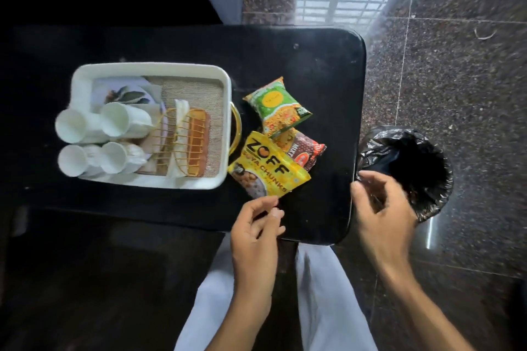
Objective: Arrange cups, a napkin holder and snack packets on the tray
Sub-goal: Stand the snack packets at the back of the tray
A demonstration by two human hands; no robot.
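Note:
A white tray (226, 111) sits on the black table (322, 71). Inside it stand several white cups (114, 122) at the left and a gold wire napkin holder (188, 142) with a white napkin. To the tray's right lie three snack packets: a green one (275, 107), a brown-red one (303, 148) and a yellow one (266, 169) partly over the tray's corner. My left hand (253, 234) pinches the yellow packet's near edge. My right hand (382, 208) hovers over the table's right edge, fingers loosely curled and blurred, holding nothing that I can see.
A bin lined with a black bag (413, 168) stands on the speckled stone floor right of the table. A patterned plate or card (125, 94) lies in the tray's far left part. My legs in light trousers (322, 293) are below the table edge.

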